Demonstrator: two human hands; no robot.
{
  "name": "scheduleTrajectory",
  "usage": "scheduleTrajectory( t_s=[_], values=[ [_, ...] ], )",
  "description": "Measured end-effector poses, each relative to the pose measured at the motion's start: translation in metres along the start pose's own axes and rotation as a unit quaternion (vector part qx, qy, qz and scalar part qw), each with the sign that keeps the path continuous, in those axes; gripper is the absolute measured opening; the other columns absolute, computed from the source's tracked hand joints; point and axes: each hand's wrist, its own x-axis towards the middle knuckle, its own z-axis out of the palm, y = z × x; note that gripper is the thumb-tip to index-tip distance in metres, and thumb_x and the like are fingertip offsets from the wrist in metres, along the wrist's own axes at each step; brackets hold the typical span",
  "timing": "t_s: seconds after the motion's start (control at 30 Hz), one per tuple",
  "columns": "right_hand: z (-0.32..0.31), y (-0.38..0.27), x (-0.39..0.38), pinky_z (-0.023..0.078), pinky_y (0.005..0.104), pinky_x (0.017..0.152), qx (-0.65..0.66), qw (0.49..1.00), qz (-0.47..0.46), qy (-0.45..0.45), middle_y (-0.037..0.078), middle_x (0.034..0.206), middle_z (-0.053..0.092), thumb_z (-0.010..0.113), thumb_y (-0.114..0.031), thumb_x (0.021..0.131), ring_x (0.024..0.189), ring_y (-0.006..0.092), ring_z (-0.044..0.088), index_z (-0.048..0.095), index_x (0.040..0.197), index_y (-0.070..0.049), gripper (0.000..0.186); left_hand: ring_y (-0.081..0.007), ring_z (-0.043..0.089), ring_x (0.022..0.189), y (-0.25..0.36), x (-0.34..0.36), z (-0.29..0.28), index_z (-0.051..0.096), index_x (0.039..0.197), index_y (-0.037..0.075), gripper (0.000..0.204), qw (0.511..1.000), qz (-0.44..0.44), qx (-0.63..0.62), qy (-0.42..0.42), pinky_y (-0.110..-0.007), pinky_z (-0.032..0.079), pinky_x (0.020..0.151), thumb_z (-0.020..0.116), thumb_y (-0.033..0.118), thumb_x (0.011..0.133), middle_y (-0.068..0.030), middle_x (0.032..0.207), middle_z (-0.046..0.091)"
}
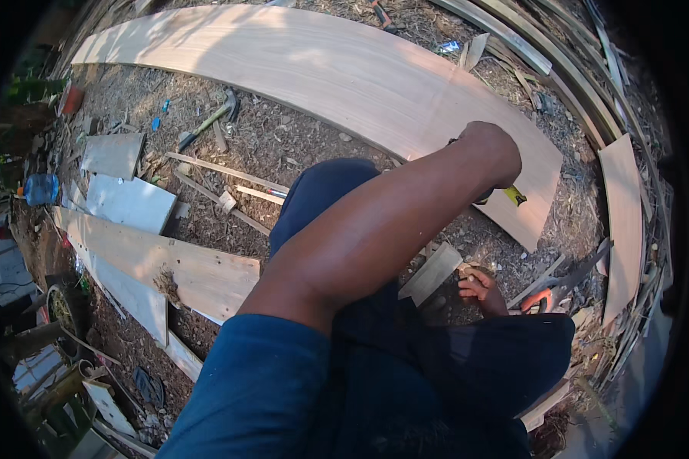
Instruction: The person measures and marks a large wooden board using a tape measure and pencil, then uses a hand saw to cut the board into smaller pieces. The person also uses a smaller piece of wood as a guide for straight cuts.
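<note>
My left arm reaches across to the right end of a long, wide plywood board. Seen from the back of its wrist, my left hand is closed round a yellow and black tape measure; most of its fingers are hidden. Down by my right knee, my right hand shows loosely bent fingers, apart, with nothing visible in them. A short wood offcut lies just left of that hand. To its right is a handsaw with an orange handle.
A hammer and thin wood strips lie on the chip-strewn ground. At left are a nail-marked plank, pale panels and a wheel. Stacked lumber and a plywood strip line the right.
</note>
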Motion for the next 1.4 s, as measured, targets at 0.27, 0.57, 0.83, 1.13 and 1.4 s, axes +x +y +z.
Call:
scheduleTrajectory(
  t_s=[0.27,0.57,0.83,1.13,1.4],
  values=[
    [0.047,0.008,0.01,0.048,0.0344,0.072,-0.247,0.928,-0.224,0.169,0.009,0.096,0.059,0.071,-0.013,0.086,0.079,0.0197,0.057,0.05,0.131,-0.007,0.05,-0.0282,0.069,0.082,-0.065,-0.087,-0.042,0.072,0.111,0.008,0.032,0.998,-0.011,-0.039,0.04,-0.04,0.053,0.074,0.054,0.028,0.093,-0.0119,0.095,0.073],
    [-0.044,0.021,-0.03,0.046,0.0305,0.072,-0.191,0.964,-0.102,0.156,0.006,0.092,0.06,0.061,-0.015,0.092,0.081,0.0136,0.056,0.056,0.124,-0.001,0.035,-0.0081,0.06,0.063,-0.267,-0.216,0.089,0.069,0.107,0.004,0.028,0.697,-0.238,-0.584,0.341,-0.024,0.052,0.057,0.051,0.023,0.099,-0.0017,0.076,0.063],
    [-0.026,0.021,-0.029,0.044,0.0256,0.065,-0.193,0.963,-0.115,0.148,0.003,0.085,0.059,0.061,-0.015,0.091,0.072,0.0107,0.055,0.056,0.121,0.0,0.034,-0.0264,0.068,0.082,-0.302,-0.226,0.293,0.073,0.105,0.006,0.026,0.754,-0.393,-0.458,0.259,-0.035,0.055,0.072,0.056,0.017,0.09,-0.0153,0.095,0.07],
    [-0.013,0.038,-0.022,0.046,0.0268,0.072,-0.149,0.972,-0.119,0.134,0.004,0.087,0.06,0.065,-0.018,0.09,0.079,0.0112,0.056,0.054,0.124,0.003,0.042,-0.0328,0.063,0.105,-0.265,-0.203,0.314,0.069,0.103,0.008,0.028,0.919,-0.277,-0.192,0.205,-0.041,0.051,0.091,0.053,0.027,0.09,-0.0129,0.116,0.06],
    [-0.006,0.048,-0.02,0.049,0.0333,0.077,-0.262,0.935,-0.155,0.18,0.009,0.091,0.065,0.067,-0.029,0.086,0.084,0.0182,0.061,0.062,0.122,-0.002,0.046,-0.0323,0.064,0.104,-0.279,-0.204,0.332,0.067,0.099,0.008,0.025,0.958,-0.149,-0.139,0.201,-0.042,0.053,0.089,0.052,0.026,0.09,-0.0121,0.121,0.061]
  ],
)
